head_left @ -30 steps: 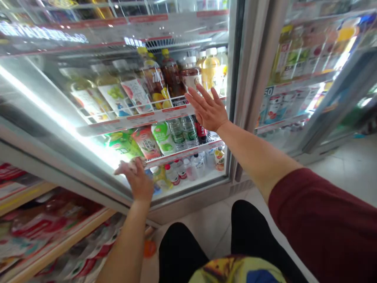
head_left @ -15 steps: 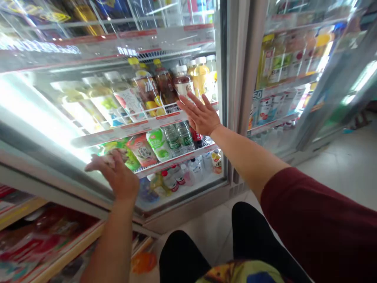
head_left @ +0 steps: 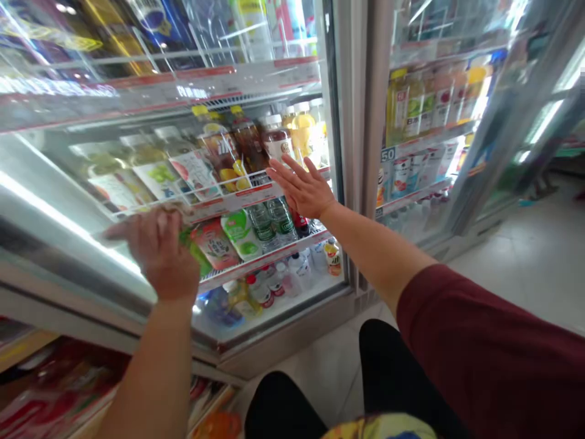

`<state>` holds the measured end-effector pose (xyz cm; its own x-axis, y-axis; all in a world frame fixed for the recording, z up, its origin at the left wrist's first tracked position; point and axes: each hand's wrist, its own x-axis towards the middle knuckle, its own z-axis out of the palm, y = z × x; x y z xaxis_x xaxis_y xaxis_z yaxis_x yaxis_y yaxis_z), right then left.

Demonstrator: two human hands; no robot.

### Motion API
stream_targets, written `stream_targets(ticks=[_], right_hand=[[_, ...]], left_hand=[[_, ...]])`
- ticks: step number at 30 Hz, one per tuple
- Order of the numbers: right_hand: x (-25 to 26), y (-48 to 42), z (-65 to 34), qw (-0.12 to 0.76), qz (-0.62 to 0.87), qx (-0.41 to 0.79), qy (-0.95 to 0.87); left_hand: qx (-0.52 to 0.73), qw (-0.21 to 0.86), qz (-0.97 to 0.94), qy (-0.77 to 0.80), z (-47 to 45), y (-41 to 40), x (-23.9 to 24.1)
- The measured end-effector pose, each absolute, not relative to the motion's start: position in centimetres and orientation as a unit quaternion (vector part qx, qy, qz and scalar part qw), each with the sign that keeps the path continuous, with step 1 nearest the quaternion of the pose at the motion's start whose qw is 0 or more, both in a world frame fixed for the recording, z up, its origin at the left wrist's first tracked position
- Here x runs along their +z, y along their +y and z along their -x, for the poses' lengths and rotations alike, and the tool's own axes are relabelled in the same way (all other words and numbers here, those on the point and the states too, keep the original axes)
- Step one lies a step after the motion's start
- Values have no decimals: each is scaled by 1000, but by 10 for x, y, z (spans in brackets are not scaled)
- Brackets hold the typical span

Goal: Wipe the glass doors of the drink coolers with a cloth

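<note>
My left hand [head_left: 159, 250] is at the left part of the glass door [head_left: 269, 332] of a drinks fridge, its fingers slightly smeared by motion. A crumpled pale cloth [head_left: 176, 209] shows at its fingertips, between hand and glass; the rest of the cloth is hidden. Against the same door, farther right, rests my right hand [head_left: 304, 188], fingers stretched and spread, with nothing in it. Through the pane I see juice bottles [head_left: 159, 171] behind my left fingers and clear water bottles [head_left: 281, 219] beside my right hand.
A metal door frame [head_left: 356, 146] separates this door from another fridge section with bottles [head_left: 414, 107] on the right. Packaged goods [head_left: 50, 390] fill a low shelf at lower left. An orange object [head_left: 217, 425] lies near the floor by my left knee. Pale floor tiles [head_left: 516, 262] extend right.
My left hand has moved up and to the left along the glass with the cloth. The right hand keeps its place on the door. The view has shifted slightly.
</note>
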<state>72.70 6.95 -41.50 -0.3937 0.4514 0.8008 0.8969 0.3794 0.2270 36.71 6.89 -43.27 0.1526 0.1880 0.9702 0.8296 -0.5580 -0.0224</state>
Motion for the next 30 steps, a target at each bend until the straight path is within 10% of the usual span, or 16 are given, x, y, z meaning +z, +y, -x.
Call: stream_targets(ticks=[30], right_hand=[[-426, 84, -733, 380, 448, -364, -723]], left_hand=[[-527, 310, 724, -321, -422, 69, -385]])
